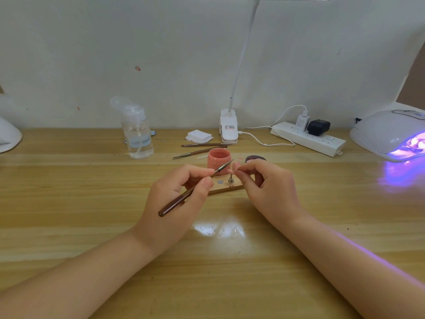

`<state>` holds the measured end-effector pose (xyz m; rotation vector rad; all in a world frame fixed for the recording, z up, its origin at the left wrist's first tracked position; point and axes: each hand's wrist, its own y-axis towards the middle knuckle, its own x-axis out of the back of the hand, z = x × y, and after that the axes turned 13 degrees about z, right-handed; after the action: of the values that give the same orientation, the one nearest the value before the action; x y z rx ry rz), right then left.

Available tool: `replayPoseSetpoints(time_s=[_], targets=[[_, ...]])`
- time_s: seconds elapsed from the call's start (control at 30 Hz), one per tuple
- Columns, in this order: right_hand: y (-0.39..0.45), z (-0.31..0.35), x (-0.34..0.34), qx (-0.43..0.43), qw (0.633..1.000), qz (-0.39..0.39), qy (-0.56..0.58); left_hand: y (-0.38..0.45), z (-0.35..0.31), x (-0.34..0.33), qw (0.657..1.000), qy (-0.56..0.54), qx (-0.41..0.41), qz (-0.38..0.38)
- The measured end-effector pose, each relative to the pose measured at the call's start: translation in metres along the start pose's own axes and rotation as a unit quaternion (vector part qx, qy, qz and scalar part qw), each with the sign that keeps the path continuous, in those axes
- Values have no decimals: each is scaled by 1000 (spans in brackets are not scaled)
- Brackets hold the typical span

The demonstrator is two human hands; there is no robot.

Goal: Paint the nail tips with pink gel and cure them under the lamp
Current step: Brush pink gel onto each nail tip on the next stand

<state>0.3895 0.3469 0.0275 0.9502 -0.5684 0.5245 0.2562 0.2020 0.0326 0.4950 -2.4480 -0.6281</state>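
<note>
Wooden table (pixel 69 203) against pale wall (pixel 115 54). Clear pump bottle (pixel 137 132) far left, part-filled with clear liquid. White pad stack (pixel 199 136) far centre, just left of clip-on desk lamp base (pixel 228 126); lamp neck (pixel 245 49) rises toward top edge. White cable (pixel 264 140) runs from base toward white power strip (pixel 308 138), far right, carrying white charger (pixel 302 122) and black adapter (pixel 318 126). White rounded object (pixel 9 134) at left edge, cut off.
</note>
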Motion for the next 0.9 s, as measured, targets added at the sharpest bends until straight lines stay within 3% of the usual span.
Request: replayPoseSetpoints(time_s=[0.33,0.73,0.9], targets=[[0,0,-1,-8,1000,15,7,-1,-3,-1,1000,-24,10,-2],[0,3,1,-16,999,21,20,2,-2,2,997,66,-14,25],[0,3,1,-21,999,21,18,1,-3,3,999,47,-7,8]])
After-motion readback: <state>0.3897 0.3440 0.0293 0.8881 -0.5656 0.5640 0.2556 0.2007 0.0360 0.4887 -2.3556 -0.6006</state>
